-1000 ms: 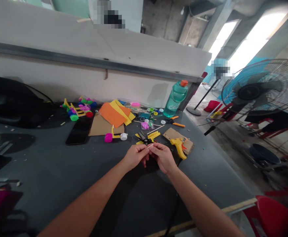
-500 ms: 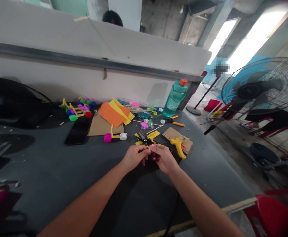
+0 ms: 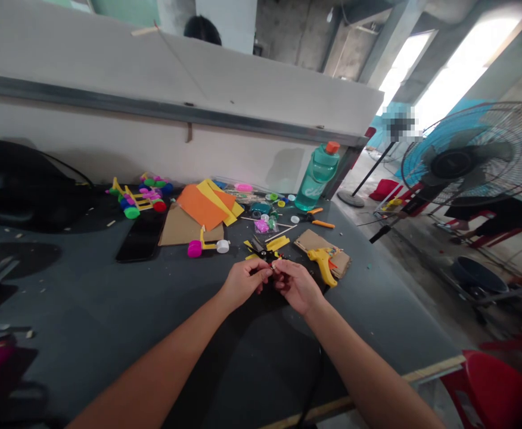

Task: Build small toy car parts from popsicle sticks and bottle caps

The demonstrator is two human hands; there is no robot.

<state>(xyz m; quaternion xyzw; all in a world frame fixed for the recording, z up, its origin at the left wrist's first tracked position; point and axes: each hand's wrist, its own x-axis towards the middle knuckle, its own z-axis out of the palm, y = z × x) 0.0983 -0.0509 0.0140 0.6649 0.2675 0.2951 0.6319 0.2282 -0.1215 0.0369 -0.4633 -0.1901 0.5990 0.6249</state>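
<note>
My left hand (image 3: 246, 280) and my right hand (image 3: 295, 285) meet over the dark table, fingertips pinched close together. Between them is something tiny and pale that I cannot make out. Just beyond the fingers lie black-handled scissors or pliers (image 3: 265, 253), partly hidden, among yellow strips (image 3: 277, 243). A yellow glue gun (image 3: 322, 266) rests on a piece of cardboard (image 3: 311, 239) to the right of my right hand. Left of the strips sits a small yellow frame (image 3: 204, 243) with a magenta cap (image 3: 194, 248) and a white cap (image 3: 223, 246) on its ends.
Orange sheets (image 3: 202, 205) lie on cardboard (image 3: 171, 229) beside a black phone (image 3: 138, 241). Colourful wheeled models (image 3: 138, 199) stand behind. A teal bottle (image 3: 317, 179) and orange-handled pliers (image 3: 321, 223) are at the back right. A fan (image 3: 460, 158) stands past the table's right edge.
The fingertips have shifted slightly against each other, and the right fingers sit a little differently around the tiny pale thing. Everything on the table lies as before.
</note>
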